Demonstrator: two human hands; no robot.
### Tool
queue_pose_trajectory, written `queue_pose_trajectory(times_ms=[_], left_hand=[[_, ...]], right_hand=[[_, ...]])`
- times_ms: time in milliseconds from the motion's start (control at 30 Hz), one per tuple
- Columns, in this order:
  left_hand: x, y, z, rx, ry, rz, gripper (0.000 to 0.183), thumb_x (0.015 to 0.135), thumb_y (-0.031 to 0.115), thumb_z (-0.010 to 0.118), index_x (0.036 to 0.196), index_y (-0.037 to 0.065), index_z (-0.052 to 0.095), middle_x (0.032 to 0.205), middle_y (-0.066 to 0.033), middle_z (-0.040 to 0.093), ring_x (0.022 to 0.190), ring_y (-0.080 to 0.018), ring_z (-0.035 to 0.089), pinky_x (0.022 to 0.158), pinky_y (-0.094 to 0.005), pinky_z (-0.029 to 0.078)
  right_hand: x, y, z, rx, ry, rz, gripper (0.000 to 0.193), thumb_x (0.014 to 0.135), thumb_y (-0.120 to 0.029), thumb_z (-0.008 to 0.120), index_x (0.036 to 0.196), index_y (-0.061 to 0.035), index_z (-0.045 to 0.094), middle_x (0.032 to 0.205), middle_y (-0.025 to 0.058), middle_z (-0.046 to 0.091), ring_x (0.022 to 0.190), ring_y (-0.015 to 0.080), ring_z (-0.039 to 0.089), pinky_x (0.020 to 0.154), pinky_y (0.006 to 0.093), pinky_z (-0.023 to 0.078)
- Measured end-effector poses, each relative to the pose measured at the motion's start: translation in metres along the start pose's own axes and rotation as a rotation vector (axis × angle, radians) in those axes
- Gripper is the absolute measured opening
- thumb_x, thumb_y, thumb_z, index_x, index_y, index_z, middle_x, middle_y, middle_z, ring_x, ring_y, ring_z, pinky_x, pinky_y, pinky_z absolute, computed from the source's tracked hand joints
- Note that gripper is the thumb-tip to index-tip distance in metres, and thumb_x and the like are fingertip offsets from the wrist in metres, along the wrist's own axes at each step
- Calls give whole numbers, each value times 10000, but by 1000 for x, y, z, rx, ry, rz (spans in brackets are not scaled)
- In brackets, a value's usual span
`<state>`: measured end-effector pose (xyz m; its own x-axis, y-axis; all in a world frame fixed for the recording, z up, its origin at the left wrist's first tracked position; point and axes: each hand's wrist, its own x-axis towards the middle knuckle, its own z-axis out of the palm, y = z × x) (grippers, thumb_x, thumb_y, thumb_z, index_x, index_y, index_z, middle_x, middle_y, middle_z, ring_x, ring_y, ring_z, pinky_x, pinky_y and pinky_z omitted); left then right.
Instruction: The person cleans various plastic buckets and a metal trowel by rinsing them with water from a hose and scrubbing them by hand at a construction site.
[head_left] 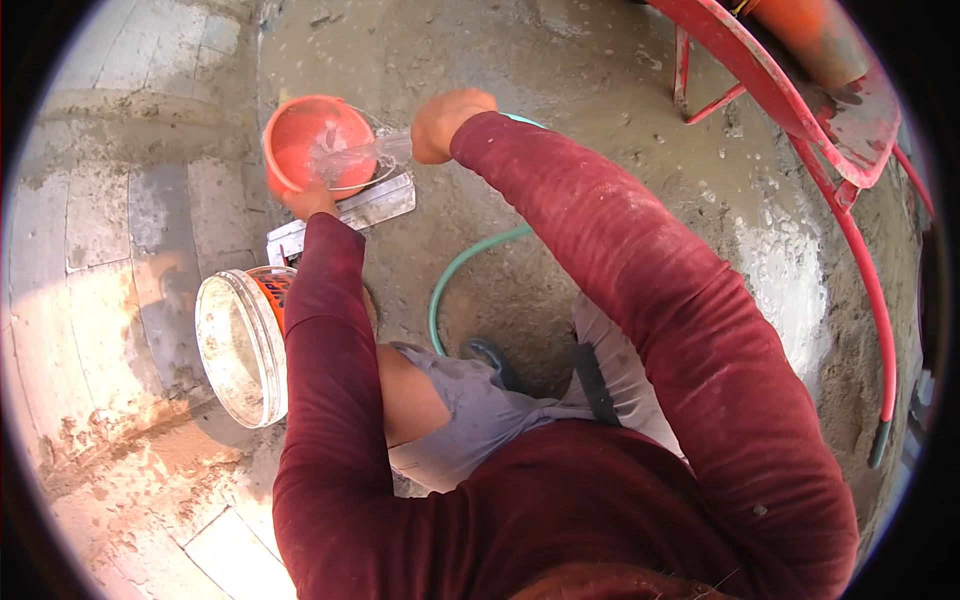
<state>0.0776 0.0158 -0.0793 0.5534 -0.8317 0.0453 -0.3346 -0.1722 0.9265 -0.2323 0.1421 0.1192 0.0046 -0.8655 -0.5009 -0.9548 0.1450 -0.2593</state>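
An orange bucket (292, 125) is tilted with its mouth toward me, its wire handle (380, 178) hanging at the right side. My left hand (312, 201) grips the near rim. To the right, my right hand (452, 124) is closed around the end of a green hose (475, 250). A stream of water (350, 157) runs from that hand into the bucket and splashes inside. Just below the bucket lies a pale metal plastering trowel (385, 205), partly hidden behind my left hand and sleeve.
A white pail (236, 350) with an orange label lies or leans beside my left arm. At the upper right stands a red wheelbarrow (770, 85) holding an orange container (815, 40). Wet grey mortar (590, 90) covers the ground; paving slabs (95, 220) lie at the left.
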Motion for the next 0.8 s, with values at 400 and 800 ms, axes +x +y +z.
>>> queue_pose_trajectory(times_ms=[400,800], left_hand=[[39,-38,-68,135,-37,109,206,836,110,629,1012,14,582,904,-141,649,773,-316,626,760,-417,487],[-60,116,42,635,-396,1040,249,761,82,634,999,30,580,998,-184,586,950,-397,589,816,-488,474]], right_hand=[[-29,-21,-20,11,-42,-155,321,807,-267,543,1012,-86,711,1005,97,700,928,291,673,786,413,525],[10,-3,-11,216,157,-20,290,830,-197,561,1046,-82,717,1072,125,699,987,308,677,803,403,530]])
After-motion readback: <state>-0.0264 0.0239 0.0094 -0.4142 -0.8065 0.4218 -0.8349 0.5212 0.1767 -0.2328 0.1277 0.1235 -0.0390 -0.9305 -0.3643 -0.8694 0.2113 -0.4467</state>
